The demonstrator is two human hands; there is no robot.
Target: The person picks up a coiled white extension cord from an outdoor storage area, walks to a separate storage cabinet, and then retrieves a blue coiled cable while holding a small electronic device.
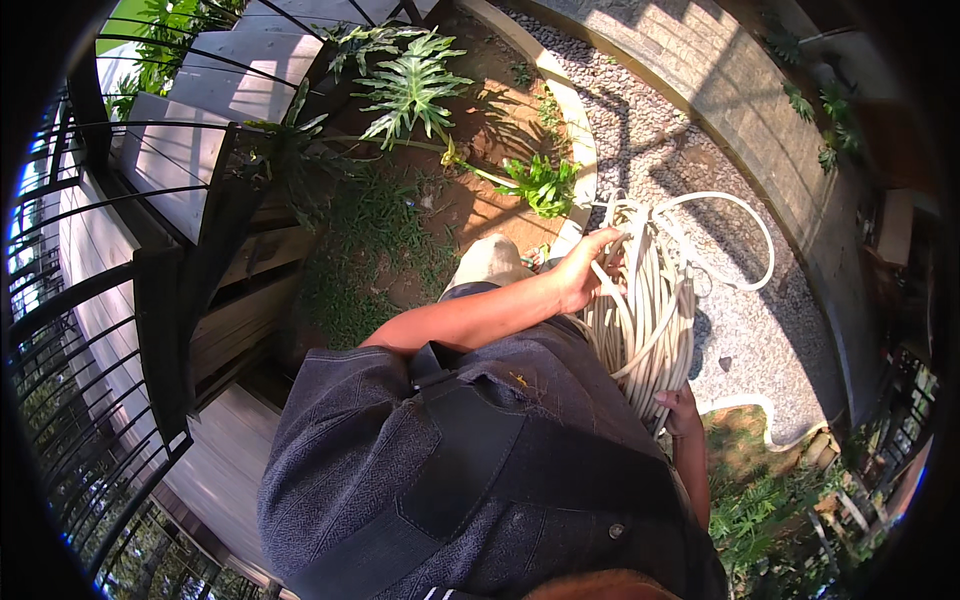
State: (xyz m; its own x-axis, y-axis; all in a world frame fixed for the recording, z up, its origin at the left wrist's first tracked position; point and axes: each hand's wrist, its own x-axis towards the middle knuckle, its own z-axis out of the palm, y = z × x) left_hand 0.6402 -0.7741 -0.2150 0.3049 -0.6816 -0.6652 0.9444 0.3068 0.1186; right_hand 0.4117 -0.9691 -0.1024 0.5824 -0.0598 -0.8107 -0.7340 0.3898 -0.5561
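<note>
A thick bundle of cream-coloured coiled cable lies against the right side of my body. My left hand grips its upper left part, the fingers curled in among the strands. Lower down, my right hand is closed round the near end of the same coil, thumb on the outer strands. One loose loop stands out from the top of the coil to the right, over the pebbled path. Strands partly hide the fingers of both hands.
A pebbled path with a pale curb curves past on the right, beside stone paving. Leafy plants grow in the soil bed ahead. On the left are wooden steps with a black metal railing.
</note>
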